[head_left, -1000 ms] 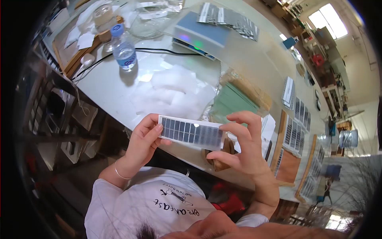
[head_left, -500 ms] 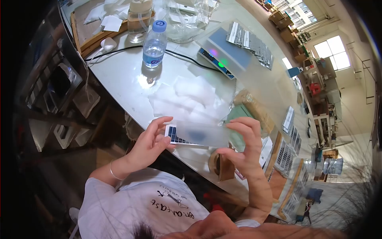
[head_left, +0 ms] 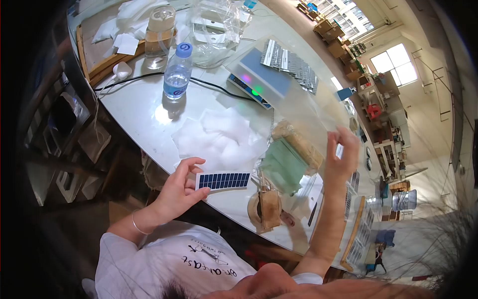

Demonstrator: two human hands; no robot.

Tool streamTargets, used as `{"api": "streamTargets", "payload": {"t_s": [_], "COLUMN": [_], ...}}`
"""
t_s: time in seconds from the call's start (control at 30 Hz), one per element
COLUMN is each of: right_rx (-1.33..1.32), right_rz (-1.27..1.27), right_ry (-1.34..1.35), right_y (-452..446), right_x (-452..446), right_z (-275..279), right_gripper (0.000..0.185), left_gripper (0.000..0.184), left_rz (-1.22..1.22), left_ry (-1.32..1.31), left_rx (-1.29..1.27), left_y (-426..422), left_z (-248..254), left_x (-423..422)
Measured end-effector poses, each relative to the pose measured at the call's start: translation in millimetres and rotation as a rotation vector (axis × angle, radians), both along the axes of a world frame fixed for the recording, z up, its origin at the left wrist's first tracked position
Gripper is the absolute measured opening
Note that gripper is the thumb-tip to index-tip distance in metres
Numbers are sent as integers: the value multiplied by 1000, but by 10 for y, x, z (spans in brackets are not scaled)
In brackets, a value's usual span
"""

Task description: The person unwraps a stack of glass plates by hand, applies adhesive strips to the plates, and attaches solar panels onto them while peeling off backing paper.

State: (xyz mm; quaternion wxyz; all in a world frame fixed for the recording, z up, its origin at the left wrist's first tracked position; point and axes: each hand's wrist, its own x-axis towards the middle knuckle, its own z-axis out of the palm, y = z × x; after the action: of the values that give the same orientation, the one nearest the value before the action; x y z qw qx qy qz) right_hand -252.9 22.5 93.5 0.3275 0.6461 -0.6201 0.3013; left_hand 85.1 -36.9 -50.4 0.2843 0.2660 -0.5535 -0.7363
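Note:
My left hand [head_left: 181, 192] grips the left end of a small dark-blue panel [head_left: 226, 181] with a white border and a grid of cells, its face turned up. The panel is held near the table's front edge. Raised at the right, my right hand [head_left: 342, 147] has thumb and fingertips pinched together, somewhat blurred; what it holds, if anything, I cannot make out. Behind the panel lies a heap of white soft sheets [head_left: 219, 137]. A green stack [head_left: 286, 162] sits between the hands, next to a brown wrapped bundle [head_left: 298, 144].
A water bottle [head_left: 178, 72] and a larger jar [head_left: 159, 37] stand at the back left. A black cable [head_left: 214, 85] runs towards a blue box [head_left: 264, 74] with silvery strips on top. A tape roll [head_left: 260, 212] lies near the front edge; wooden-edged trays [head_left: 354, 239] are at the right.
The cloudy film over the panel is gone from its face, which now shows clearly. My right hand has moved away from the panel, up and to the right. The view has shifted.

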Motion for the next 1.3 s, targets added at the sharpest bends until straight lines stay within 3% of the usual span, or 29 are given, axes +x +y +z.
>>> {"api": "streamTargets", "payload": {"t_s": [0.23,0.37,0.5,0.6,0.7,0.9,1.0,1.1,1.2,1.3], "right_rx": [240,346,277,593,641,504,572,536,526,513], "right_rz": [55,75,163,370,565,483,402,404,460,440], "right_ry": [341,116,3,-562,-854,-970,-686,-814,-1160,-1204], "right_y": [-242,-287,-102,236,364,504,510,538,589,618], "right_x": [-190,-77,170,506,791,861,810,828,800,819], "right_z": [-361,-410,-324,-279,-413,-586,-465,-525,-661,-638], "right_gripper": [46,48,54,57,52,43,32,19,12,10], "left_gripper": [43,36,32,33,34,34,34,34,35,34], "left_rz": [-50,-70,-66,25,79,101,114,82,48,22], "left_ry": [62,125,237,303,354,440,445,452,421,418], "left_rx": [175,441,603,640,640,600,558,505,460,408], "left_y": [13,-29,-70,-86,-62,69,116,170,214,241], "left_z": [34,84,20,87,159,252,217,228,233,248], "left_x": [-23,5,41,29,-50,-215,-242,-264,-267,-259]}}
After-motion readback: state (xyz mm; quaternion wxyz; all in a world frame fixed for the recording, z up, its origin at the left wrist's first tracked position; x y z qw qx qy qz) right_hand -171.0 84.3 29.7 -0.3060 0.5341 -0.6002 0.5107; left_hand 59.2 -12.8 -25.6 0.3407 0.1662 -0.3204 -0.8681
